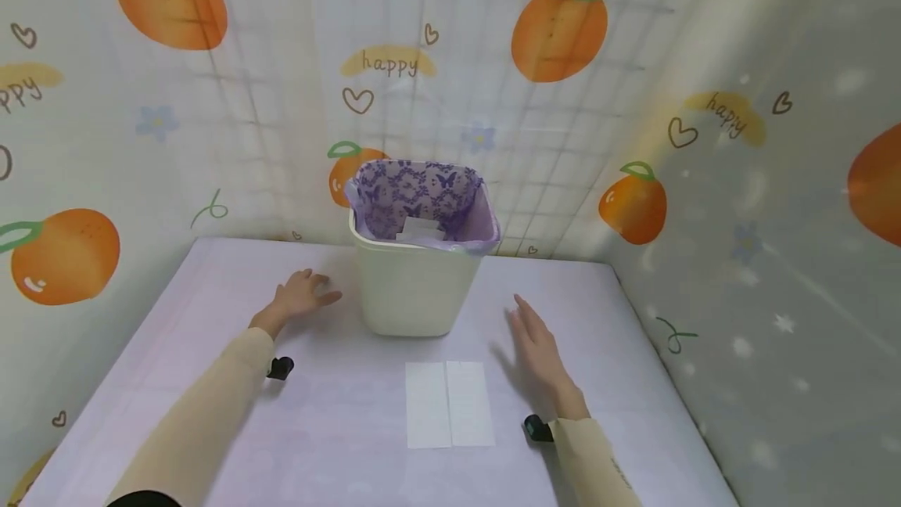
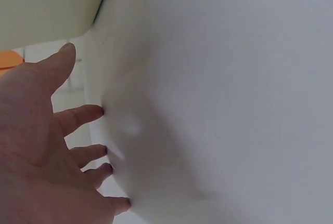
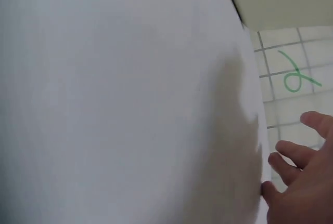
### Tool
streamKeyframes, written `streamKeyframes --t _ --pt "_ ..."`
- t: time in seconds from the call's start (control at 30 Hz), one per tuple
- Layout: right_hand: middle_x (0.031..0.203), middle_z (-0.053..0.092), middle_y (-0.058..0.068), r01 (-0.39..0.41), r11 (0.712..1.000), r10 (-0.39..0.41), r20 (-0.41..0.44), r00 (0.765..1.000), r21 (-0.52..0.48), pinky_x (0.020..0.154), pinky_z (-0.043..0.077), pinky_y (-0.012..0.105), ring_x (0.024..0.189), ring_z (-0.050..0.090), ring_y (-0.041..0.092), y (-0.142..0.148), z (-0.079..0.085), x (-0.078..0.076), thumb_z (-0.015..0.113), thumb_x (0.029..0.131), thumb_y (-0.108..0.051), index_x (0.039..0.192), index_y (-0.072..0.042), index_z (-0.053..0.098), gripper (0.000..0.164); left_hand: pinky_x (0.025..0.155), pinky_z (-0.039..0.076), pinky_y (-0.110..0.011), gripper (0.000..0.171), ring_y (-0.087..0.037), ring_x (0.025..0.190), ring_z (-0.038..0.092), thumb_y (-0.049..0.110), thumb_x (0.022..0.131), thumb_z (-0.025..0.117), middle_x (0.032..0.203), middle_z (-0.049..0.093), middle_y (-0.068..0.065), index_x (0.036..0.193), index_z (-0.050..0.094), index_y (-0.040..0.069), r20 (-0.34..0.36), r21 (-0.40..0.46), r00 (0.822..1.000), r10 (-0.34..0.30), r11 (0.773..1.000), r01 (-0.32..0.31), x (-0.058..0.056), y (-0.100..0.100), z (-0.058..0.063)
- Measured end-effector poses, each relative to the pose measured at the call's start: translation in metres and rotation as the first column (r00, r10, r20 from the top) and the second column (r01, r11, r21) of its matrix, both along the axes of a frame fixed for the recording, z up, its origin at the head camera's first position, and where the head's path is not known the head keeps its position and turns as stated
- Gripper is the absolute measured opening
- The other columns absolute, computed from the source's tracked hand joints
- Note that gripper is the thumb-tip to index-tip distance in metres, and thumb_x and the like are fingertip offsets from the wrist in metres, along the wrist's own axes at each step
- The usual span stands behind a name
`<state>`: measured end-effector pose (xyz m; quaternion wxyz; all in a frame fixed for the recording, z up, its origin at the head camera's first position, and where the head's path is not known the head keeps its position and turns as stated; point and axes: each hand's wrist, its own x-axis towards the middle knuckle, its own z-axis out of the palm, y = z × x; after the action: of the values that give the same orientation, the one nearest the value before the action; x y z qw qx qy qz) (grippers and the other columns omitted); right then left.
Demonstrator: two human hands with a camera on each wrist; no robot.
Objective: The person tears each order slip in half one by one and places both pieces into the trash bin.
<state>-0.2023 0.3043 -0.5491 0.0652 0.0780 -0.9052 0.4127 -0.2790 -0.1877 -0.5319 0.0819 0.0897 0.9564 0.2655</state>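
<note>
Cream bin (image 1: 408, 296) with a purple liner (image 1: 415, 186) stands at twelve o'clock on the bench (image 1: 331, 444). Left hand (image 1: 298, 296), at its nine, and right hand (image 1: 540, 346), at its four, each have a loose-fingered, empty grip; two white sheets (image 1: 428, 405) lie at six.

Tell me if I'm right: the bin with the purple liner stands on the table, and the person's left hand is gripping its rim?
Not quite: the head view shows the left hand beside the bin, not touching it. The purple liner and table are as you say.
</note>
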Motion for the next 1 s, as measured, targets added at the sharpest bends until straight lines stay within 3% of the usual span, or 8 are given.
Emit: streamKeyframes --t 0.2,0.3,0.47,0.67,0.83,1.0 --pt "0.172 0.031 0.010 0.025 0.995 -0.024 0.013 1.000 -0.092 0.129 0.016 0.059 0.159 0.026 0.038 0.009 -0.007 0.001 0.028 0.115 -0.050 0.167 -0.019 0.030 0.061 0.117 0.006 -0.084 0.073 -0.056 0.155 0.018 0.055 0.103 0.057 0.164 0.026 -0.037 0.151 0.051 0.001 -0.078 0.096 0.996 0.044 0.995 -0.037 -0.002 0.008 -0.005" --pt "0.171 0.034 0.012 0.032 0.991 -0.033 -0.003 0.999 -0.128 0.129 0.016 0.058 0.159 0.026 0.037 0.011 -0.008 0.002 0.028 0.114 -0.052 0.165 -0.015 0.035 0.063 0.117 -0.003 -0.082 0.075 -0.054 0.157 0.013 0.059 0.101 0.057 0.166 0.025 -0.036 0.152 0.051 0.004 -0.115 0.167 0.990 0.083 0.984 -0.063 -0.004 0.013 -0.017" --pt "0.167 0.039 0.017 0.042 0.993 -0.048 -0.052 0.998 -0.106 0.128 0.018 0.060 0.157 0.030 0.040 0.015 -0.011 0.009 0.035 0.115 -0.044 0.157 -0.007 0.047 0.057 0.117 -0.013 -0.079 0.065 -0.053 0.159 0.007 0.049 0.106 0.057 0.169 0.021 -0.032 0.153 0.050 0.004 -0.110 0.248 0.986 0.128 0.964 -0.098 0.007 0.027 -0.023" --pt "0.166 0.041 0.016 0.045 0.996 -0.050 -0.061 0.997 -0.071 0.126 0.019 0.064 0.156 0.032 0.041 0.013 -0.012 0.022 0.036 0.115 -0.043 0.153 -0.009 0.053 0.054 0.122 -0.014 -0.072 0.056 -0.048 0.161 0.008 0.043 0.111 0.051 0.169 0.025 -0.030 0.148 0.055 0.002 -0.124 0.347 0.978 0.170 0.930 -0.117 0.022 0.025 -0.039" --pt "0.165 0.042 0.016 0.081 0.991 -0.085 -0.031 0.996 -0.106 0.126 0.018 0.065 0.156 0.031 0.041 0.006 -0.016 0.042 0.033 0.115 -0.045 0.152 -0.010 0.055 0.055 0.126 -0.013 -0.064 0.053 -0.044 0.162 0.011 0.042 0.110 0.053 0.168 0.029 -0.028 0.143 0.060 0.001 -0.099 0.419 0.976 0.194 0.898 -0.136 0.042 0.016 -0.046" --pt "0.162 0.047 0.016 0.077 0.990 -0.082 -0.043 0.996 -0.115 0.125 0.021 0.065 0.154 0.035 0.041 -0.005 -0.019 0.049 0.039 0.115 -0.042 0.148 -0.010 0.059 0.050 0.128 -0.001 -0.066 0.045 -0.048 0.158 0.022 0.035 0.108 0.059 0.161 0.042 -0.031 0.133 0.068 -0.001 -0.200 0.416 0.952 0.231 0.900 -0.131 0.058 0.010 -0.048"
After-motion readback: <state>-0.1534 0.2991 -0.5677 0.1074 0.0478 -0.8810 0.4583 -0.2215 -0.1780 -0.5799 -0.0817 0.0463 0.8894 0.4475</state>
